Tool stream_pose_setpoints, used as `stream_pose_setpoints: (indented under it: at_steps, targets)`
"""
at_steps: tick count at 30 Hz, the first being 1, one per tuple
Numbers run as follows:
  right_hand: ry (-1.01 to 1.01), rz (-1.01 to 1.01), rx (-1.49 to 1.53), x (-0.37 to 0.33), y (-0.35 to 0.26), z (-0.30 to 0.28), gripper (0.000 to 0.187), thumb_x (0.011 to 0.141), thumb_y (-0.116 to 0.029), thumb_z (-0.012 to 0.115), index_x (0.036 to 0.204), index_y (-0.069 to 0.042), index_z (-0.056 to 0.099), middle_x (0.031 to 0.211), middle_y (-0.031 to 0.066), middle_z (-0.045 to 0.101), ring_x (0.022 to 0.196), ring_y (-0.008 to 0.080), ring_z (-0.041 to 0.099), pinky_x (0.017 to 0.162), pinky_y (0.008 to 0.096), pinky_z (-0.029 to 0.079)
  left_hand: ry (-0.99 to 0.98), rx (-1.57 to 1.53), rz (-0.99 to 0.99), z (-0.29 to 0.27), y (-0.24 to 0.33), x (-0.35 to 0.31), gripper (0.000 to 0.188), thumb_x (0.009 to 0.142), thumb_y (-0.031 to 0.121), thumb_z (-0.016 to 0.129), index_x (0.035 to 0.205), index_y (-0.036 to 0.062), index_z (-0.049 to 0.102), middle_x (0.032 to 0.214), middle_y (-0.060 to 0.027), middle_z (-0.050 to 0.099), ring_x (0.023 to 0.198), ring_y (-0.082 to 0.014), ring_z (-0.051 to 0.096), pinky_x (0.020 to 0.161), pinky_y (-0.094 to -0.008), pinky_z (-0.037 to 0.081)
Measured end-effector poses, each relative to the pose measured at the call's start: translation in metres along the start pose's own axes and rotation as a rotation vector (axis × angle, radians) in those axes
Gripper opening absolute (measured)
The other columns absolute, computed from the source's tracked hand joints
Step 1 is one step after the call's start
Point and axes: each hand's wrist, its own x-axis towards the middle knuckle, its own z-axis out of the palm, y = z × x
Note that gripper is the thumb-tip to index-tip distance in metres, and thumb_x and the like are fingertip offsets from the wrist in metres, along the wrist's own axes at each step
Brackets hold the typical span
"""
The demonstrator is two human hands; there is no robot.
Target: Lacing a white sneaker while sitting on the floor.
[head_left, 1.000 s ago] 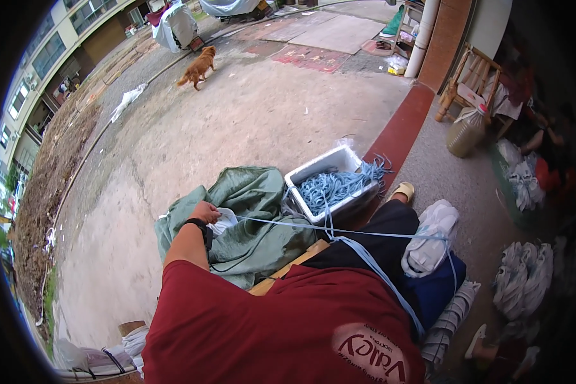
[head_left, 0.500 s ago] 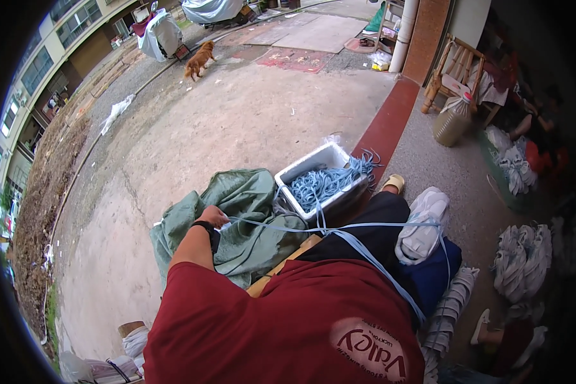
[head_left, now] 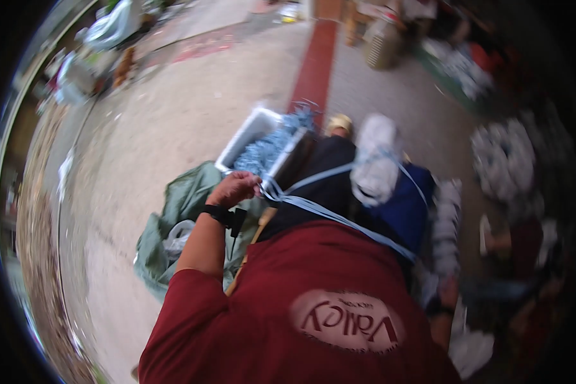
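Note:
My left hand (head_left: 237,187), with a black band on its wrist, is closed on light blue strips (head_left: 320,210) beside the near corner of the white foam box (head_left: 240,137). The strips run across my dark-trousered lap. One strip passes over to a white bundle (head_left: 374,166), which lies on my thigh beside a blue cloth (head_left: 408,195). My right hand (head_left: 449,291) is low on the right, next to a long stack of white folded pieces (head_left: 447,224). Its fingers are blurred and partly hidden, so what they touch is unclear.
Loose blue strips (head_left: 262,153) fill the foam box. A green sack (head_left: 153,249) with a white bag in it sits left of me. White bundles (head_left: 502,160) lie on the right, near another person's leg (head_left: 499,242). A big plastic jug (head_left: 383,41) stands beyond. A brown dog (head_left: 125,67) is far left.
The view has turned to the right and blurred. My left hand has moved from over the green sack to the box's corner. My right hand has come into view at lower right.

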Motion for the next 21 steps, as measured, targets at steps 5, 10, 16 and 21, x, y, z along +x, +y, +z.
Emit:
stream_pose_setpoints:
  at_steps: [5,10,16,21]
  targets:
    - [-0.445,-0.089,0.720,-0.005,-0.179,0.216,0.010,0.086,-0.002,0.053,0.082,-0.008,0.046,0.073,0.0008,0.043,0.065,0.0106,0.043,0.053,0.0227,0.034,-0.295,0.147,0.005,0.093,0.052,0.044,0.020,0.087,0.021,0.060,0.089,0.0009,0.061,0.074,-0.0064,0.065,0.067,-0.0137,0.062,0.060,-0.0224,0.047]
    - [-0.816,-0.230,0.058,-0.011,-0.273,0.312,0.010,0.082,-0.009,0.055,0.074,-0.003,0.054,0.063,0.0048,0.053,0.056,0.0122,0.051,0.053,0.0231,0.039,-0.572,0.340,-0.067,0.172,0.084,0.088,0.021,0.086,0.023,0.061,0.088,0.0025,0.062,0.077,-0.0071,0.066,0.068,-0.0134,0.065,0.054,-0.0217,0.047]
    - [-0.550,-0.799,-0.700,0.041,-0.295,0.372,0.011,0.078,-0.008,0.055,0.072,0.001,0.055,0.065,0.0109,0.057,0.062,0.0203,0.057,0.058,0.0303,0.043,-0.502,0.903,-0.004,0.217,0.086,0.129,0.019,0.082,0.020,0.065,0.079,0.0017,0.064,0.070,-0.0020,0.061,0.054,-0.0089,0.054,0.049,-0.0205,0.043]
    - [-0.277,-0.937,-0.602,0.055,-0.303,0.389,0.009,0.073,-0.003,0.061,0.070,0.002,0.055,0.066,0.0116,0.057,0.064,0.0236,0.057,0.060,0.0337,0.043,-0.206,0.588,0.251,0.209,0.068,0.156,0.019,0.082,0.018,0.065,0.075,0.0011,0.063,0.070,-0.0023,0.056,0.063,-0.0100,0.052,0.058,-0.0232,0.044]
